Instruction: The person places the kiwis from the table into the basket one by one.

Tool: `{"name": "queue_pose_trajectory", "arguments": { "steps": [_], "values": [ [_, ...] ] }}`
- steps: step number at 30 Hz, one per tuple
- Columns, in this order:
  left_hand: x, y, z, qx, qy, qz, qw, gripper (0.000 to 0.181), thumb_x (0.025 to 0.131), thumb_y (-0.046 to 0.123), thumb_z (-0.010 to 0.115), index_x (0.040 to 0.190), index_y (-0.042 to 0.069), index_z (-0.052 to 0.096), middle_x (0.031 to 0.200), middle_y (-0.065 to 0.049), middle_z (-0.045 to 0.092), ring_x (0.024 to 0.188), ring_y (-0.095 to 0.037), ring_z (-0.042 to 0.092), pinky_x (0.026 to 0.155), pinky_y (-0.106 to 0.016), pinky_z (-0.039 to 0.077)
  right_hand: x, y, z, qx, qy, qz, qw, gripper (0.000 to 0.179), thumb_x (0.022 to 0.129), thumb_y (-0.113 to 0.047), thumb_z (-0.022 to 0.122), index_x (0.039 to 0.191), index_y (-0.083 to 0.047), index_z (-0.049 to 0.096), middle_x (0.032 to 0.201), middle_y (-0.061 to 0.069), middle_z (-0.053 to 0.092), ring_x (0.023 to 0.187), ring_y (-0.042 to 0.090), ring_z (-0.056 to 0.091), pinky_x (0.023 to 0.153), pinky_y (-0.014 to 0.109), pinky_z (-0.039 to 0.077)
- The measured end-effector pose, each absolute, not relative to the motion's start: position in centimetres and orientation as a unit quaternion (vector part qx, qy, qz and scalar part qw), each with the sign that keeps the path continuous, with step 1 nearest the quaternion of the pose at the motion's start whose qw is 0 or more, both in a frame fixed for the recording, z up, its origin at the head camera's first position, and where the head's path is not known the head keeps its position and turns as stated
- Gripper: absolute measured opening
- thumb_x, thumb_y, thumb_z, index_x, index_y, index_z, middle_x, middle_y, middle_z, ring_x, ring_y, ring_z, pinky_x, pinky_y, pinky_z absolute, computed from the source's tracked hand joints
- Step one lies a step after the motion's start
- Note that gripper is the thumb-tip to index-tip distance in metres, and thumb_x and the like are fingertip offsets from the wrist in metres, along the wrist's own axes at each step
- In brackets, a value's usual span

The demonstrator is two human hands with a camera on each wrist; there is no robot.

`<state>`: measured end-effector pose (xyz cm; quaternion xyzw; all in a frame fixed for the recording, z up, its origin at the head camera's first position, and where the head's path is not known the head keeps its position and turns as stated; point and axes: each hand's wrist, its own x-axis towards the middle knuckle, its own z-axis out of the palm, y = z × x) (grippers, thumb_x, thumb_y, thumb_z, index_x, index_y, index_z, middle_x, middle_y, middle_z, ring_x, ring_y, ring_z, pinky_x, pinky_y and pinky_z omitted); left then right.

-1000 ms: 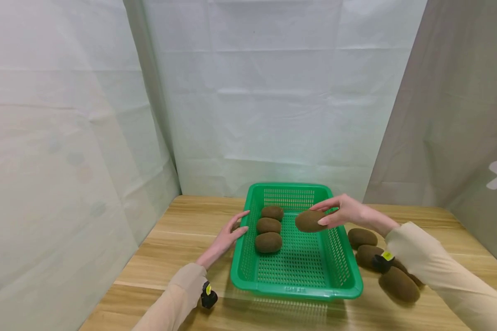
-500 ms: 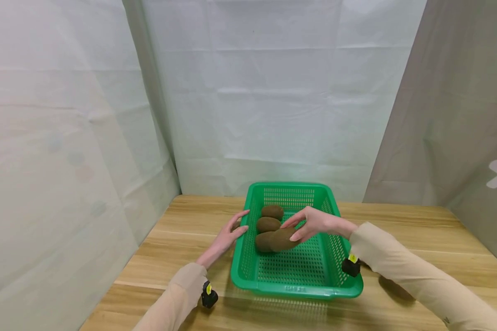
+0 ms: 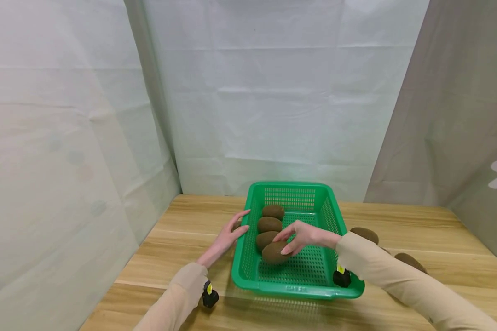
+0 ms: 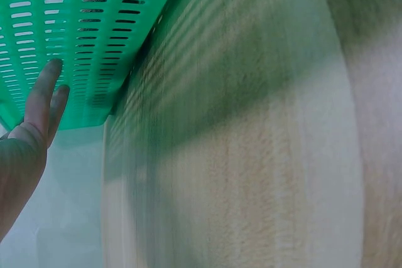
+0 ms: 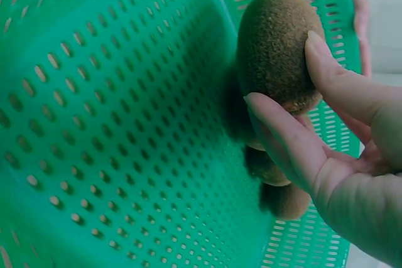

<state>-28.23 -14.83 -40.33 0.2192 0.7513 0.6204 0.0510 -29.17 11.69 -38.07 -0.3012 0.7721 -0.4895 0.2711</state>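
A brown fuzzy kiwi (image 3: 274,253) is pinched between the thumb and fingers of my right hand (image 3: 304,236), low inside the green slotted basket (image 3: 298,289). In the right wrist view this kiwi (image 5: 276,45) hangs tilted near the basket's side wall. Behind it, along the left wall, three more kiwis form a row: a far one (image 3: 273,211), a middle one (image 3: 269,224) and a near one (image 3: 266,240), partly covered by the held kiwi. My left hand (image 3: 227,238) rests against the basket's left side, its fingers extended along the outer wall (image 4: 69,4).
Right of the basket lie several more kiwis on the wooden table (image 3: 203,209), one near its far right corner (image 3: 364,235) and another (image 3: 411,262) partly behind my right sleeve (image 3: 381,262). A white curtain (image 3: 273,115) hangs behind the table.
My right hand has carried the kiwi from above the basket's right part leftward and down, then toward me, to the near end of the row. The left hand has stayed put.
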Motion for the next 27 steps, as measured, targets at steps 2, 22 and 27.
{"name": "queue_pose_trajectory", "arguments": {
  "steps": [2, 22, 27],
  "values": [
    [-28.0, -14.7, -40.0, 0.215, 0.757, 0.615, 0.052, 0.05, 0.095, 0.009, 0.048, 0.14, 0.001, 0.027, 0.127, -0.031, 0.038, 0.047, -0.009, 0.031, 0.047, -0.026, 0.028, -29.1, 11.5, -38.4, -0.297, 0.773, -0.491, 0.27, 0.035, 0.077, -0.001, 0.07, 0.112, 0.001, 0.063, 0.113, 0.012, 0.053, 0.107, 0.034, 0.045, 0.067, 0.037, 0.05],
    [-27.9, -14.6, -39.9, 0.215, 0.764, 0.607, 0.038, 0.05, 0.094, 0.01, 0.049, 0.139, 0.001, 0.03, 0.124, -0.031, 0.04, 0.045, -0.008, 0.029, 0.046, -0.025, 0.029, -28.9, 10.2, -39.2, -0.277, 0.794, -0.475, 0.26, 0.032, 0.075, 0.001, 0.072, 0.106, 0.001, 0.065, 0.101, 0.015, 0.053, 0.095, 0.033, 0.05, 0.061, 0.036, 0.05],
    [-28.0, -14.7, -40.0, 0.21, 0.756, 0.618, 0.053, 0.05, 0.095, 0.011, 0.048, 0.14, 0.002, 0.029, 0.122, -0.031, 0.042, 0.053, -0.009, 0.039, 0.049, -0.024, 0.033, -28.9, 9.9, -39.4, -0.275, 0.802, -0.464, 0.256, 0.031, 0.074, 0.0, 0.072, 0.105, 0.001, 0.066, 0.099, 0.014, 0.054, 0.088, 0.026, 0.053, 0.061, 0.036, 0.05]
  ]
}}
